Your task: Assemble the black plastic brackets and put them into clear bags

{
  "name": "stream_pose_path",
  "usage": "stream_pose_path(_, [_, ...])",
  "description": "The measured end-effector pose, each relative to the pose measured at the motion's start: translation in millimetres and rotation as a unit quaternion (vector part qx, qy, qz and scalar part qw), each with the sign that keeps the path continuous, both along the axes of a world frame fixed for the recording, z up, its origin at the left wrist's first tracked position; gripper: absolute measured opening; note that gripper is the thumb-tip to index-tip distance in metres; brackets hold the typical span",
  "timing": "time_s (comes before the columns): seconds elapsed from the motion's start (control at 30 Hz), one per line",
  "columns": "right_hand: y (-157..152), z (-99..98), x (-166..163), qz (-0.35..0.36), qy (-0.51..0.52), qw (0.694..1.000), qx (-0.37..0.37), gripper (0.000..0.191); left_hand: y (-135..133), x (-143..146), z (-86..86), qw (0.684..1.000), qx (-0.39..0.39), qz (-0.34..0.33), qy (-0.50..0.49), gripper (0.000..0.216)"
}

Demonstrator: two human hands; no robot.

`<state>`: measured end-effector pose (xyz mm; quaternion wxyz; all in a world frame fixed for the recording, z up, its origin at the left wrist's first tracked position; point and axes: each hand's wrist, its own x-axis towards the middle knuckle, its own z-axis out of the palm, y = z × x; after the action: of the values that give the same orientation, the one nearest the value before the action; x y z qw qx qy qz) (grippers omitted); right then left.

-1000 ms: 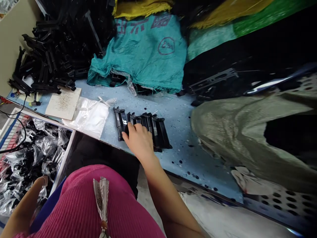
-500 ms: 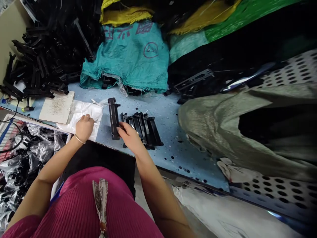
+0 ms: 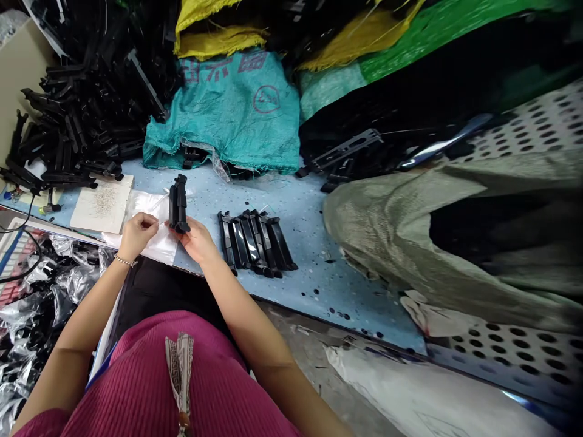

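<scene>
My right hand (image 3: 199, 241) grips a long black plastic part (image 3: 178, 203) near its lower end and holds it upright over the bench. Just left of it, my left hand (image 3: 138, 233) is closed in a pinch on thin, clear plastic, which looks like the edge of a bag. Under and between both hands lies a stack of clear plastic bags (image 3: 160, 247). To the right, a row of several similar black plastic parts (image 3: 255, 243) rests side by side on the blue speckled bench (image 3: 314, 243).
A pale square board (image 3: 102, 203) with small specks lies left of the bags. Black parts are heaped (image 3: 77, 115) behind it. A teal woven sack (image 3: 223, 115) and a grey-green sack (image 3: 378, 230) stand on the bench. Bagged parts fill a bin (image 3: 68, 273) at lower left.
My right hand has moved left with the black part, raising it from beside the row to over the bags. My left hand has shifted left and slightly down.
</scene>
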<state>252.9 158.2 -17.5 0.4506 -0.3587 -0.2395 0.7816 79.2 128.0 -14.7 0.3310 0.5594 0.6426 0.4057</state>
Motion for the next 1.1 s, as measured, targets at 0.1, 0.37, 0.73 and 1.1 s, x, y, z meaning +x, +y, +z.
stream_pose_path(0.1, [-9,-5.3,14,-0.025,-0.002,1.000,-0.016,0.021,-2,-7,6.1,0.980,0.080,-0.062,0.174,0.027])
stream_pose_path(0.37, [-59,-15.0,44,0.232,0.233,0.928,-0.178,0.039,6,-20,8.3,0.974,0.105,-0.107,0.172,0.055])
stream_pose_path(0.73, [-73,5.2,25,0.204,0.159,0.959,-0.113,0.022,-84,0,55.5,0.943,0.170,-0.244,0.147,0.068])
stream_pose_path(1.1, [-92,25.6,11,0.168,-0.163,0.966,0.105,0.015,-114,10,71.8,0.910,0.169,-0.315,0.210,0.058])
